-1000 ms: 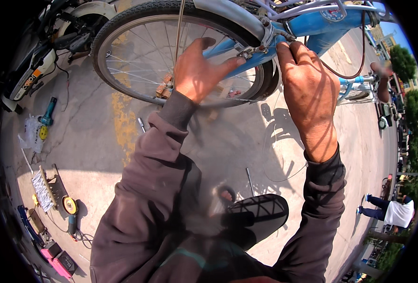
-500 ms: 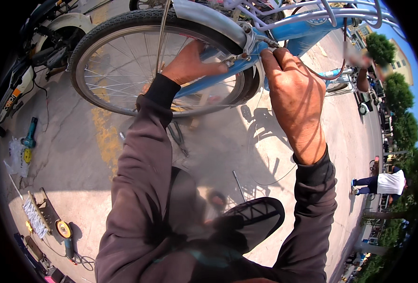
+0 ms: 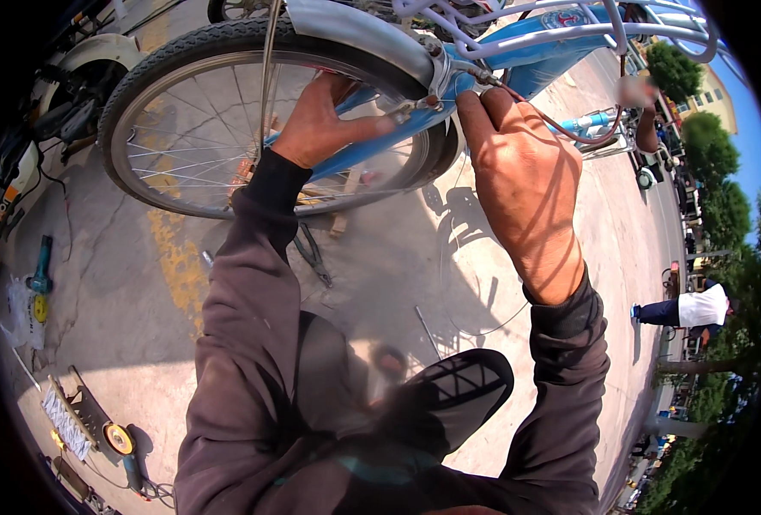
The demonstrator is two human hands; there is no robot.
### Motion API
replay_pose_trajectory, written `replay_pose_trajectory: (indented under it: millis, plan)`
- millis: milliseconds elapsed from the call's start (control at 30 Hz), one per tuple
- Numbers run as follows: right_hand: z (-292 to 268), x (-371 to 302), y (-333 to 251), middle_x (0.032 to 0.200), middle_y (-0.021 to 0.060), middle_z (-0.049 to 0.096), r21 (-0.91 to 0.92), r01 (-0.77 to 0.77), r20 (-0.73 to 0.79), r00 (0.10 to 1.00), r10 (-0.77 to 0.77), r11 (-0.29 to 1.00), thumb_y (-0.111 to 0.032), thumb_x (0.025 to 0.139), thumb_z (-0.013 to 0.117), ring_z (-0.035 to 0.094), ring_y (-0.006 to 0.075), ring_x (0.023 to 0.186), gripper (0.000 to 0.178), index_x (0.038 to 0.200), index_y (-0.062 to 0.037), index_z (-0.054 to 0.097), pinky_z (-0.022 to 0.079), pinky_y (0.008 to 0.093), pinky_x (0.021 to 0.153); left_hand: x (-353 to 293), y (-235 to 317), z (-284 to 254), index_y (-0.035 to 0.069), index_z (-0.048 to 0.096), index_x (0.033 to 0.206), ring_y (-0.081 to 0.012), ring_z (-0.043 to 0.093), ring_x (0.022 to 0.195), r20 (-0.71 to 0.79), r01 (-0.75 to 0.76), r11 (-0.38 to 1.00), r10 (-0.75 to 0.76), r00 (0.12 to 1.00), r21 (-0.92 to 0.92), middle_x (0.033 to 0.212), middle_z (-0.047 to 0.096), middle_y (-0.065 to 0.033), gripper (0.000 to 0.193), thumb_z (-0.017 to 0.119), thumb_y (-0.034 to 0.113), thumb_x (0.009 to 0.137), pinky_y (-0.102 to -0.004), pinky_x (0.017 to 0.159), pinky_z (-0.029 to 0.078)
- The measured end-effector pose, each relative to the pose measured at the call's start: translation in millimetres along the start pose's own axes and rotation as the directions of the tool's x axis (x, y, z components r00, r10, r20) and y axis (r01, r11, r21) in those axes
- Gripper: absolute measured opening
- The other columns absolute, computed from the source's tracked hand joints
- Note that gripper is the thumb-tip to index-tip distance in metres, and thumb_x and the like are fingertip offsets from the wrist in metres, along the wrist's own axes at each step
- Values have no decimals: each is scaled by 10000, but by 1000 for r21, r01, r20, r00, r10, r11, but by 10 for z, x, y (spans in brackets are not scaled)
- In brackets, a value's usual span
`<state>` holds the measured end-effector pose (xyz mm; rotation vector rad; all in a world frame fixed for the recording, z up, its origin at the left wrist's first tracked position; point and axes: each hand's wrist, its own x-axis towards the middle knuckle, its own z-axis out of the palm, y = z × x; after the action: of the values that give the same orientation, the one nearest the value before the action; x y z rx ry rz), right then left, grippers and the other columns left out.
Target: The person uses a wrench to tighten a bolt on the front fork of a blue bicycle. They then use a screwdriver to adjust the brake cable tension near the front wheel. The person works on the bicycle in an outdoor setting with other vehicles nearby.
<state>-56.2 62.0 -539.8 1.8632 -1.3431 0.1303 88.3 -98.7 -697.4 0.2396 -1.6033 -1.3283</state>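
Note:
A blue bicycle (image 3: pixel 518 53) fills the upper middle, its spoked wheel (image 3: pixel 175 184) on the left under a silver mudguard (image 3: pixel 355 39). My left hand (image 3: pixel 325 124) reaches round the blue fork, its thumb pressed against the brake caliper (image 3: pixel 439 70); its fingertips are hidden at the rim. My right hand (image 3: pixel 531 172) is closed just right of the caliper, below the end of a reddish-brown brake cable (image 3: pixel 561 127). Whatever its fingers pinch is hidden. A thin wire (image 3: pixel 505 326) curves over the ground below this hand.
Pliers (image 3: pixel 314 257) and a thin metal rod (image 3: pixel 428 330) lie on the concrete. At left are a teal power tool (image 3: pixel 44 266), an angle grinder (image 3: pixel 121 442) and a parked motorbike (image 3: pixel 20 180). A person in a white top (image 3: pixel 702 307) stands far right.
The view has shifted, so the bicycle sits further left. My right hand has slid slightly down from the caliper, uncovering the brown cable's end. My left hand keeps its grip.

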Motion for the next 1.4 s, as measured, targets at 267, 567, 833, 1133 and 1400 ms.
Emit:
replay_pose_trajectory:
  millis: [267,567,833,1133,1400]
  plan:
    - [59,55,-68,890,64,613,51,1,63,998,-4,999,-101,777,647,674,239,835,184,954,-69,610,556,350,643,-20,40,33,-60,457,1391,-289,496,1331,-27,14,999,-15,1000,-34,1377,542,-194,891,897,300,706,-414,1177,315]
    - [233,21,-204,1094,136,625,236,-118,81,992,102,964,3,811,616,608,344,973,387,1188,-77,578,562,406,706,-35,0,38,-66,439,1407,-301,493,1340,-47,-4,998,1,999,-56,1381,536,-199,900,900,270,711,-427,1172,347]
    - [293,98,-225,936,80,567,99,30,-35,999,-27,995,-93,706,677,629,261,832,236,937,-65,637,555,334,600,-72,15,30,-64,421,1420,-308,464,1368,-67,28,1000,-29,997,-12,1411,510,-207,901,885,286,731,-449,1164,359]
    - [359,128,4,1075,27,678,291,161,-25,987,-160,943,-66,749,698,663,248,981,262,1008,-97,670,559,364,800,-54,12,42,-51,420,1421,-294,465,1368,-62,35,999,-36,997,-18,1419,507,-201,906,892,267,716,-444,1162,364]
    - [544,98,-51,1045,72,641,267,166,-149,980,-130,949,-146,700,715,601,277,1028,296,962,-47,619,533,376,813,-62,61,34,-55,404,1427,-291,473,1364,-40,79,996,-81,996,-30,1423,502,-200,908,889,233,715,-429,1172,359]
